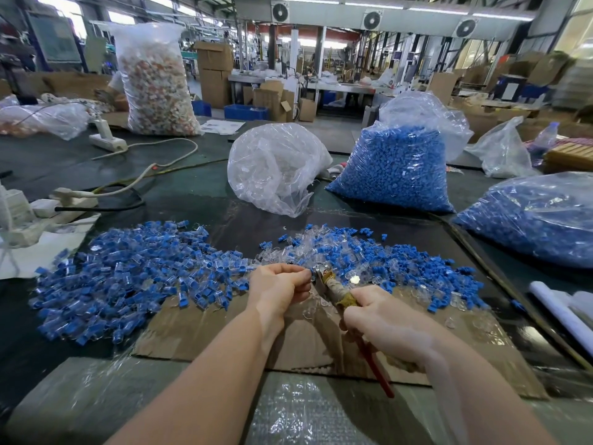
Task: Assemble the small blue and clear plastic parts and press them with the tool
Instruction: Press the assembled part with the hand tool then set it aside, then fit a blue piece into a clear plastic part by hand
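Your left hand (279, 285) pinches a small part at the tool (333, 289), which your right hand (383, 322), at its 4 o'clock, grips.

Daylight floods the hall evenly from high windows (56, 8) at the left and right edges, blown out to white. Shadows on the dark table (179, 194) are soft and faint. Glare streaks the clear plastic bag (276, 165) and the film in the foreground. The wide lens bows the edges; the background looks slightly soft, perhaps from motion.
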`<state>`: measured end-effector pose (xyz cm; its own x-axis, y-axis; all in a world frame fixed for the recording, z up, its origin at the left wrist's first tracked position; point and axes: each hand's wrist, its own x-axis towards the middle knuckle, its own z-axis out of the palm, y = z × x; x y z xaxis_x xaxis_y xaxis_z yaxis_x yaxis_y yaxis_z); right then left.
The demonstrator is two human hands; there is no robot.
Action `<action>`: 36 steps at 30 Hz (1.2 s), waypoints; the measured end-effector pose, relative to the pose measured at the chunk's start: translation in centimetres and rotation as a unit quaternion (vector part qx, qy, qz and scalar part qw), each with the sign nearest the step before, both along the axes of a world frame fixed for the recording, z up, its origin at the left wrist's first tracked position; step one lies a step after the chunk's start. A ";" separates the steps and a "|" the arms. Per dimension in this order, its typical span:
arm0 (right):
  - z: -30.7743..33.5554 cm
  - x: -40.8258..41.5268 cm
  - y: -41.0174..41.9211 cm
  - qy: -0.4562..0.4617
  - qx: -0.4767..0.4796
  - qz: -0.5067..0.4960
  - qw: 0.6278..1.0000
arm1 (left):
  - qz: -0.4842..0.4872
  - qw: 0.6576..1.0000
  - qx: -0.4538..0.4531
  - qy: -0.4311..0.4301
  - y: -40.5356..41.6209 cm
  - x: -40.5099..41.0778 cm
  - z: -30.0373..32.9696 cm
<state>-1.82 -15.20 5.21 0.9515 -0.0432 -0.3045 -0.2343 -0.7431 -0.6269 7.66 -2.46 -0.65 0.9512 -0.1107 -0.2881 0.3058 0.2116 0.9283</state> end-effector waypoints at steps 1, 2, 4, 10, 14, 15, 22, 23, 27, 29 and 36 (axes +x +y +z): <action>-0.3 0.1 0.0 -0.015 -0.015 0.005 1.000 | -0.002 1.000 -0.003 0.003 -0.1 0.0 0.0; -0.5 0.2 0.0 -0.027 -0.030 0.009 0.999 | -0.003 1.000 -0.002 0.004 -0.1 -0.1 -0.1; -0.9 0.4 0.1 -0.038 -0.056 0.016 0.998 | -0.003 1.000 0.002 0.000 -0.2 -0.1 -0.3; -1.6 0.5 0.3 -0.052 -0.037 -0.005 0.998 | 0.010 1.000 0.014 -0.025 -0.4 -0.3 -0.3; -1.5 0.4 -0.2 -0.040 0.114 -0.065 0.991 | 0.036 0.991 0.101 -0.075 0.8 -0.1 0.0; -1.6 0.4 -0.5 -0.048 0.121 -0.080 0.988 | 0.054 0.977 0.170 -0.114 1.5 0.2 0.1; -3.8 0.9 -3.8 -0.126 -0.122 -0.155 0.972 | 0.175 0.797 0.516 -0.259 8.5 3.1 0.1; -4.1 0.9 -4.2 -0.128 -0.156 -0.163 0.966 | 0.172 0.783 0.539 -0.259 9.2 3.3 -0.2; -5.1 0.8 -5.2 -0.120 -0.257 -0.185 0.941 | 0.153 0.755 0.586 -0.252 10.2 3.7 -1.2; -5.5 0.8 -5.6 -0.109 -0.289 -0.189 0.932 | 0.158 0.751 0.587 -0.258 9.7 3.5 -1.4; -6.2 0.5 -5.7 -0.112 -0.364 -0.167 0.910 | 0.046 0.817 0.457 -0.348 4.4 1.2 -1.0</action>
<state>-1.31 -20.94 -1.04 0.8832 -0.4536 0.1195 -0.4500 -0.8912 -0.0569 8.86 1.98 -1.63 0.9122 -0.0705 0.4036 -0.3415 -0.6750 0.6540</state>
